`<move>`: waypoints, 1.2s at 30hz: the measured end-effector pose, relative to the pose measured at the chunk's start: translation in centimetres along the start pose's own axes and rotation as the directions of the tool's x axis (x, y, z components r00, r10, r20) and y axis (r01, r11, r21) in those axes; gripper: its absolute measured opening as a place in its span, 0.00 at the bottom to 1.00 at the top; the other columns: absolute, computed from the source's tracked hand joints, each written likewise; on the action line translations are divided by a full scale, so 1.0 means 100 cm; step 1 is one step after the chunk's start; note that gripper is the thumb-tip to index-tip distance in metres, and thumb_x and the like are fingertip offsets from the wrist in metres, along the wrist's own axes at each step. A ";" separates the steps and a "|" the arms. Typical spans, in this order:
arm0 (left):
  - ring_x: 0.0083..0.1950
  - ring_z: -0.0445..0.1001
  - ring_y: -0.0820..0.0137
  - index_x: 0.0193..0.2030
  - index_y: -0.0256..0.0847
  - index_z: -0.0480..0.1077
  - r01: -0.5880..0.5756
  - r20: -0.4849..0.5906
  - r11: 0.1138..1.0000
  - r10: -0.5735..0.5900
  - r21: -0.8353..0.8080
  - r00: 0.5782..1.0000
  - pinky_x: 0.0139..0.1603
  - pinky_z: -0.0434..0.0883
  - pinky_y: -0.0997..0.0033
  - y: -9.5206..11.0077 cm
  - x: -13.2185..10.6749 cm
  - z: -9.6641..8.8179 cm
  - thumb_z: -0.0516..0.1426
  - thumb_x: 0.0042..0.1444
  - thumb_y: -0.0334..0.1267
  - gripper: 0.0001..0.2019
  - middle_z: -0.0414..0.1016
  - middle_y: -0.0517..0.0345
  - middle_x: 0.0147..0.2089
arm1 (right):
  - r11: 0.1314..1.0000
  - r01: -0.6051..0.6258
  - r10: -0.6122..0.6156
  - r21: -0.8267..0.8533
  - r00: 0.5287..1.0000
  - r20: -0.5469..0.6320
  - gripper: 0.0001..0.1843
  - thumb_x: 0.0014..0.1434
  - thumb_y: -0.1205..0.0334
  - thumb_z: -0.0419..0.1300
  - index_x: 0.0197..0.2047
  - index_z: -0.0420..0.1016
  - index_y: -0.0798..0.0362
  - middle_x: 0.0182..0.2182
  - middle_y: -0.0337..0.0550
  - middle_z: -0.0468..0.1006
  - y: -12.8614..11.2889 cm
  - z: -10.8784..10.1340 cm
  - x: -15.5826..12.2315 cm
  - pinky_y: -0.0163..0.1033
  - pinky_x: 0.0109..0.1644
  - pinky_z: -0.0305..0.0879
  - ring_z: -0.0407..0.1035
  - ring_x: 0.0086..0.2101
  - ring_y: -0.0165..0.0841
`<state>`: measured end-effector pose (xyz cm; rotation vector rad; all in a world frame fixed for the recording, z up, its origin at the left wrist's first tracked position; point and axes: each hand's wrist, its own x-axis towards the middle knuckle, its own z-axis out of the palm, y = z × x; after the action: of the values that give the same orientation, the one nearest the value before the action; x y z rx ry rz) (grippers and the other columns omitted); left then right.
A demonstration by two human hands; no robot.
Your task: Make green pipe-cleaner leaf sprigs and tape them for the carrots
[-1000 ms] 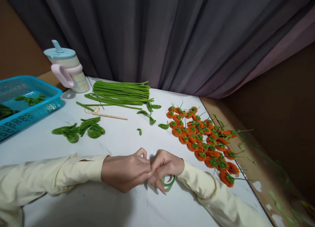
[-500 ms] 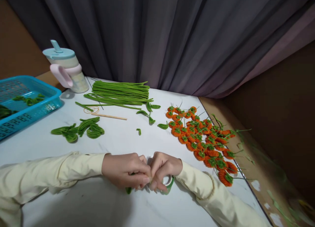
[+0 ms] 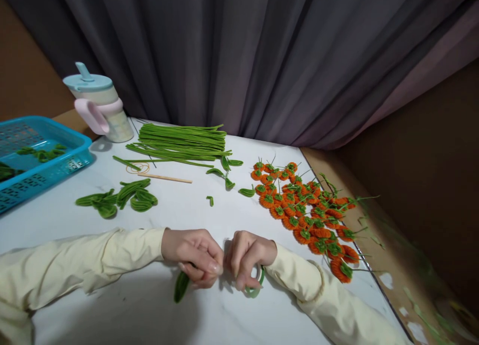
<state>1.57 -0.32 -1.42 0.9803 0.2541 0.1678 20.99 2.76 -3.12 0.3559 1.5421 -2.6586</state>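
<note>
My left hand (image 3: 196, 257) is closed, thumb against the fingers, on a dark green pipe-cleaner leaf (image 3: 181, 287). The leaf hangs down below the fingers; its stem end is hidden in the grip. Just to the right, a small gap away, my right hand (image 3: 250, 257) is curled around a roll of green tape (image 3: 258, 284). Only the lower right part of the roll's ring shows behind the fingers. Whether a strip of tape runs between the two hands I cannot tell.
Green leaves (image 3: 140, 197) lie left, below a wooden stick (image 3: 164, 177) and a bundle of green pipe cleaners (image 3: 183, 141). Orange pipe-cleaner persimmons (image 3: 299, 205) with wire stems cover the right side. A blue basket (image 3: 80, 160) and a lidded cup (image 3: 101, 108) stand left.
My hands have come slightly apart. The left hand has turned and drawn back, and the leaf below it shows much more. My right hand has barely moved.
</note>
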 end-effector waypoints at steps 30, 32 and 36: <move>0.36 0.74 0.69 0.31 0.32 0.70 -0.406 -0.583 0.911 0.290 -0.076 0.759 0.42 0.67 0.71 0.003 0.011 -0.030 0.64 0.49 0.38 0.11 0.77 0.50 0.30 | 0.984 0.179 -0.174 -0.005 0.950 -0.259 0.29 0.53 0.39 0.59 0.35 0.67 0.62 0.30 0.54 0.76 0.001 0.014 0.021 0.35 0.24 0.69 0.73 0.25 0.34; 0.36 0.74 0.70 0.31 0.33 0.70 -0.383 -0.595 0.924 0.300 -0.013 0.745 0.42 0.67 0.72 0.005 0.009 -0.030 0.64 0.50 0.39 0.11 0.78 0.51 0.31 | 0.975 0.220 -0.211 -0.004 0.929 -0.306 0.29 0.53 0.40 0.60 0.33 0.67 0.62 0.29 0.55 0.76 0.001 0.016 0.021 0.35 0.25 0.69 0.73 0.27 0.35; 0.39 0.75 0.67 0.31 0.34 0.71 -0.311 -0.621 0.915 0.402 0.256 0.673 0.45 0.68 0.68 0.010 0.004 -0.031 0.64 0.49 0.39 0.10 0.77 0.51 0.36 | 0.963 0.266 -0.229 0.051 0.900 -0.370 0.29 0.54 0.38 0.58 0.32 0.66 0.62 0.26 0.56 0.76 0.001 0.017 0.021 0.39 0.28 0.70 0.74 0.28 0.39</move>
<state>1.03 2.79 -2.30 1.0652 0.7400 0.8923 18.72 1.38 -2.89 0.7405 1.6458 -3.0102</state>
